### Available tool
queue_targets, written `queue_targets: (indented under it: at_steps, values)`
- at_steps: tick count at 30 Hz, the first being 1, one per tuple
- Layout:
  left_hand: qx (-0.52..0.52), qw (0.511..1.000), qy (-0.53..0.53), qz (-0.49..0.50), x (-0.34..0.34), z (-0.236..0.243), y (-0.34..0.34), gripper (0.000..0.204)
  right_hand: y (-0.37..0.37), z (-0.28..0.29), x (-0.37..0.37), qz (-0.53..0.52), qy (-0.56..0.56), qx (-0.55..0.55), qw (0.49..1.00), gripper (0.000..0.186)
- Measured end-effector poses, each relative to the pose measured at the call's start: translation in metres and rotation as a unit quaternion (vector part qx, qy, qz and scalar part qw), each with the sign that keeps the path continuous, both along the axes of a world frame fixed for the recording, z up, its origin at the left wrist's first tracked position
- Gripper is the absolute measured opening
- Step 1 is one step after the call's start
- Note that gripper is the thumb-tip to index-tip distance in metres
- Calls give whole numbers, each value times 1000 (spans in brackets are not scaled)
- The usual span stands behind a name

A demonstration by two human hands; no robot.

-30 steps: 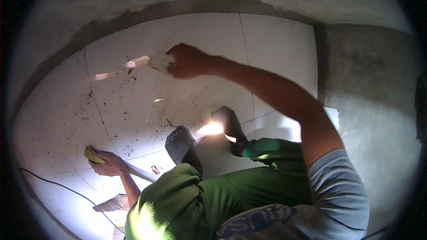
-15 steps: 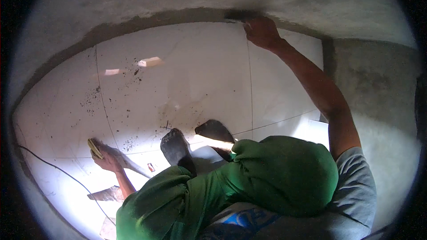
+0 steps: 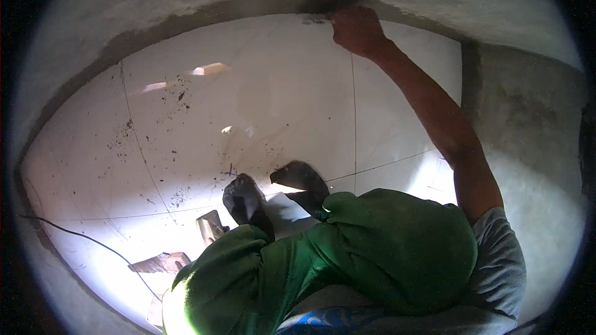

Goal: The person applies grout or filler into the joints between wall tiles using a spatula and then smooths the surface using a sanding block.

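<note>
My right hand reaches far forward to the back edge of the white tiled floor, where the tiles meet a dark band of wet mortar. Its fingers are curled at the end of a tile joint; whether anything is in them is hidden. My left hand is out of sight behind my green-trousered knees. My two dark feet rest on the tiles just ahead of the knees.
Dark crumbs and specks dot the left tiles. A brown flat tool and a small grey piece lie by my left knee. A thin black cable crosses the lower left. Grey cement surrounds the tiles, with a bare strip at the right.
My right hand swung from the left-centre tiles up and right to the back edge. The view shifted, and my left hand with its yellow sponge dropped out of sight behind my knee.
</note>
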State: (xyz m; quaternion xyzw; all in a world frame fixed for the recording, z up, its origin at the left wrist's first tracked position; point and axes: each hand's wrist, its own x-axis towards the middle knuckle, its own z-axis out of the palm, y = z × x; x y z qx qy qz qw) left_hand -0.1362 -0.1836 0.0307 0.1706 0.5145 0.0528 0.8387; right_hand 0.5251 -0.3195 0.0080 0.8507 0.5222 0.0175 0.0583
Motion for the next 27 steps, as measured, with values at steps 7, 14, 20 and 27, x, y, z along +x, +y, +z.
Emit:
queue_targets:
  at_steps: [7,14,20,27]
  values:
    - [59,994,-74,-53,65,21,13,77,16,5,-6,23,1,-1,1000,15]
    - [278,947,-18,-163,173,48,52,65,25,11,-21,-24,7,-51,998,16]
    - [353,909,7,-222,208,45,83,68,-42,1,-40,-26,150,84,985,29]
    - [305,930,6,-205,211,20,77,68,-93,6,11,-412,53,-12,910,32]
